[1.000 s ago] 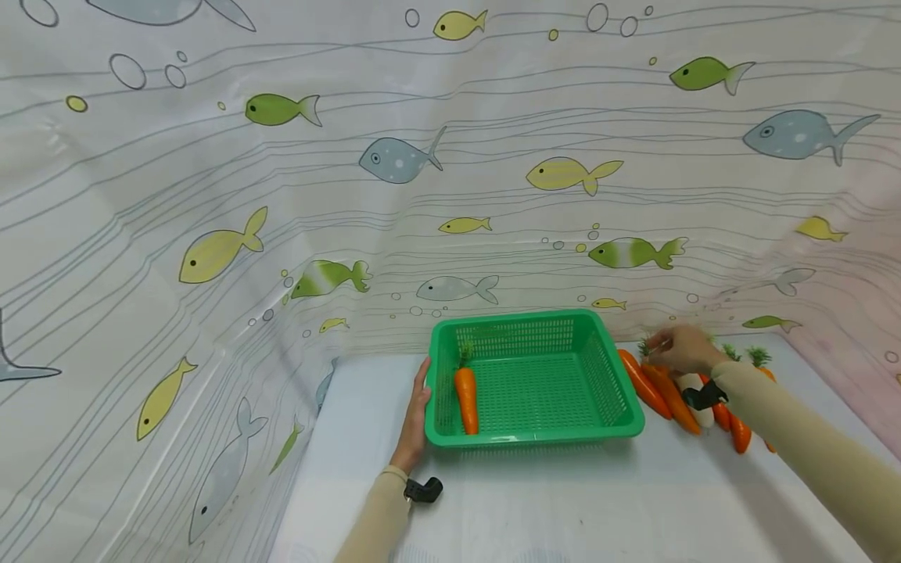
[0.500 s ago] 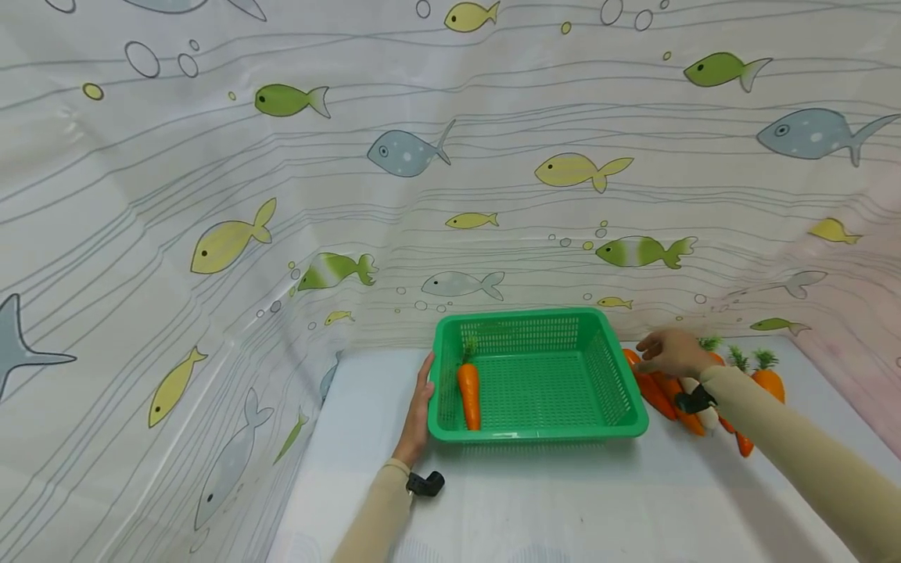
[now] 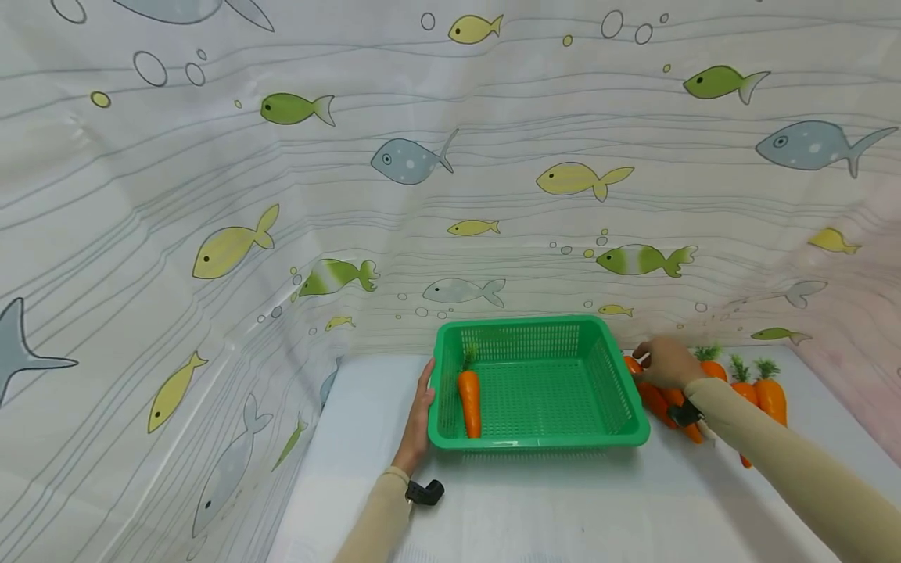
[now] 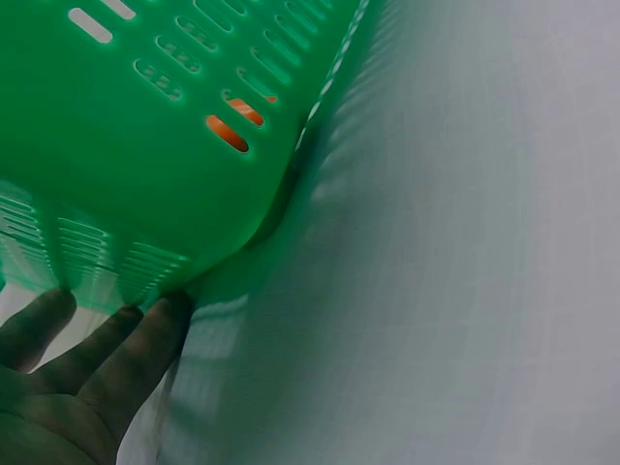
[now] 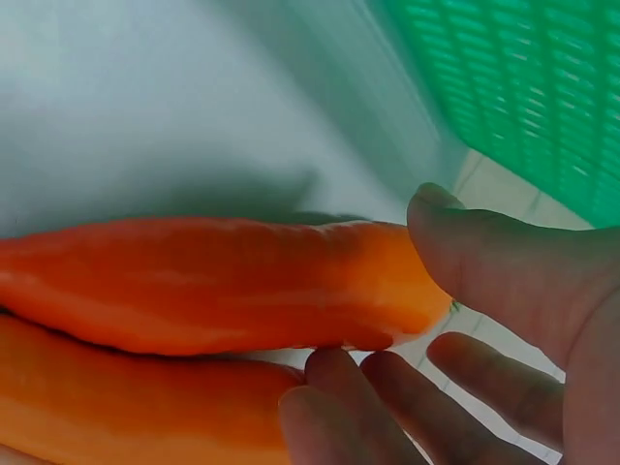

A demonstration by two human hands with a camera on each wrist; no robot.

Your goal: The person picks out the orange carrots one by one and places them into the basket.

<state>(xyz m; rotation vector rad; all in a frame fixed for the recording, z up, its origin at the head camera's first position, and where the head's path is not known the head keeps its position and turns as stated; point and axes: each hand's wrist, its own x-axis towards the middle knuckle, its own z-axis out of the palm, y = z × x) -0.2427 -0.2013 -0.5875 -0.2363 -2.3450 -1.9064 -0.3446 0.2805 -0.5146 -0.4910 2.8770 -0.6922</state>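
A green slotted plastic basket stands mid-table, with one orange carrot lying along its left end. My left hand rests against the basket's left side; in the left wrist view its straight fingers touch the slotted wall. Right of the basket, my right hand is at the thick end of a red-orange carrot. The right wrist view shows its thumb on one side of that end and the fingertips on the other. A second carrot lies close alongside, under the fingers.
Several more carrots with green tops, one of them a carrot at the far right, lie beyond my right forearm. A fish-patterned sheet hangs behind and left of the white table.
My right hand has shifted left from the other carrots to the one nearest the basket, and its fingers come down around the thick end. The left hand stays at the basket.
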